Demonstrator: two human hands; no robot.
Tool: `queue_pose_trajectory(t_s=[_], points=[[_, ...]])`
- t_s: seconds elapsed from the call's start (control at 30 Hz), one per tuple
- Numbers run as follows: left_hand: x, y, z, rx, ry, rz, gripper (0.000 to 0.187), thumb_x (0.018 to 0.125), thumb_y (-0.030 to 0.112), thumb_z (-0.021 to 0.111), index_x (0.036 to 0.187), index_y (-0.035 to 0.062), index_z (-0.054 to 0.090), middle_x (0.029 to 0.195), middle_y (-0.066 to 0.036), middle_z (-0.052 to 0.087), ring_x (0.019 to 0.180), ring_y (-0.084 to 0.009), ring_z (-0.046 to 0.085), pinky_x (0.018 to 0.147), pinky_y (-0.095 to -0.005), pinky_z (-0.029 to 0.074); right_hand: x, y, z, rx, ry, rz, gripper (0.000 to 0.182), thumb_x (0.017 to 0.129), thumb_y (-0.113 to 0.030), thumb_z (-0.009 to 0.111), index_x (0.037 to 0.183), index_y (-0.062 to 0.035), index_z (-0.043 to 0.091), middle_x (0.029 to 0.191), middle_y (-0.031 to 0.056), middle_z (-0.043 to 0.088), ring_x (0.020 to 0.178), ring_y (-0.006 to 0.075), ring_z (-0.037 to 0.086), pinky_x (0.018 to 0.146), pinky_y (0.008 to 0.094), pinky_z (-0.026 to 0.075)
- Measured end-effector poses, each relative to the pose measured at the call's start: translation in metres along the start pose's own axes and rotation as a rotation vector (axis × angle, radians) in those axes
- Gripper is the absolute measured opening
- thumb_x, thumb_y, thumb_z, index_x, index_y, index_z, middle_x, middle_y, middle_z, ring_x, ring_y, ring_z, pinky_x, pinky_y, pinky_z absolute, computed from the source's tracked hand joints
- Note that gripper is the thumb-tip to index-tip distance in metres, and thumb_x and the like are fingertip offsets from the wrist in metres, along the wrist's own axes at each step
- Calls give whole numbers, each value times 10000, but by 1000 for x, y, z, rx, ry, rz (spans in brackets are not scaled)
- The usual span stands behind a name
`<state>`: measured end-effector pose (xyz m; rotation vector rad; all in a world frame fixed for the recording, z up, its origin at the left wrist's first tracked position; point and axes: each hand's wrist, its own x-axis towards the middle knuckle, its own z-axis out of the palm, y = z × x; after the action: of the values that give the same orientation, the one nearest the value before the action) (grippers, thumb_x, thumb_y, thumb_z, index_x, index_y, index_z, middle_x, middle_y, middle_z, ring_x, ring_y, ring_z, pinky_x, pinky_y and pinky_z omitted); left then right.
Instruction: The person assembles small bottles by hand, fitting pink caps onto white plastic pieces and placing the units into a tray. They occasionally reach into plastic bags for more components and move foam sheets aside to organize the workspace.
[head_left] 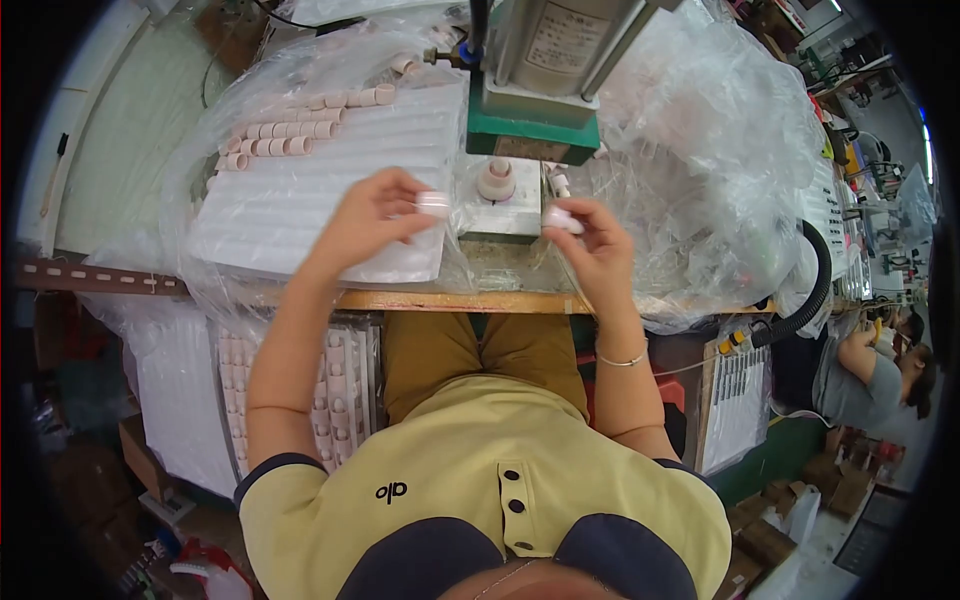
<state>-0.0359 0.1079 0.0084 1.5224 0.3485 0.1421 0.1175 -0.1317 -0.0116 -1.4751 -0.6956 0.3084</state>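
My left hand (372, 222) pinches a short white, ring-like cap (432, 204) at the left side of the press's metal base. On the other side of the base, my right hand (600, 245) grips a small pale pink-and-white cylindrical part (562, 219) between thumb and fingers. Between both hands, a round pale pink piece (496, 181) stands upright on the metal base block (515, 215). Above it hangs the press's green block (530, 138), apart from the piece. The inner faces of the parts I hold are hidden.
Rows of pale pink rings (300, 130) lie on a white ridged foam sheet (330, 215) at left. Clear plastic sheeting (700, 170) heaps up at right. A black corrugated hose (815, 290) curves past the table's right edge. Another person (870, 375) sits at far right.
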Motion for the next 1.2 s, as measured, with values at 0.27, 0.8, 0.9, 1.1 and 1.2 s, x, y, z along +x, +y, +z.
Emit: queue_pose_trajectory(t_s=[0.27,0.8,0.9,1.1,1.2], points=[[21,-20,68,-302,-82,-46,263,876,250,642,981,16,584,861,-59,641,683,-103,621,519,-191,489,-1,-12,14,-194,-150,-310,309,727,66,700,1022,-8,647,1013,99,588,854,140,562,703,239,470],[11,-11,90,-79,-13,191,310,739,-8,733,1011,11,586,1012,-49,612,908,-92,588,667,-216,499,-15,-2,11,150,-35,171,179,822,-8,663,974,84,641,810,101,671,587,93,598,526,200,485],[7,-6,96,-12,-21,52,417,701,22,765,1071,-11,575,1039,-102,599,974,-149,577,739,-274,507,-13,-9,10,146,-42,185,202,818,-9,667,996,84,639,786,104,673,592,90,606,519,197,481],[54,-28,86,697,521,465,419,704,168,770,1058,6,615,984,-121,624,882,-222,596,745,-301,481,20,6,-1,-251,69,26,251,757,-112,737,978,-9,677,627,-7,608,503,24,481,479,167,385],[79,-35,82,156,419,116,308,793,169,714,1023,-21,641,935,-68,639,914,-154,590,770,-286,472,41,6,19,-424,50,-117,255,726,-130,736,953,-29,682,618,-4,600,502,29,461,478,197,386]])
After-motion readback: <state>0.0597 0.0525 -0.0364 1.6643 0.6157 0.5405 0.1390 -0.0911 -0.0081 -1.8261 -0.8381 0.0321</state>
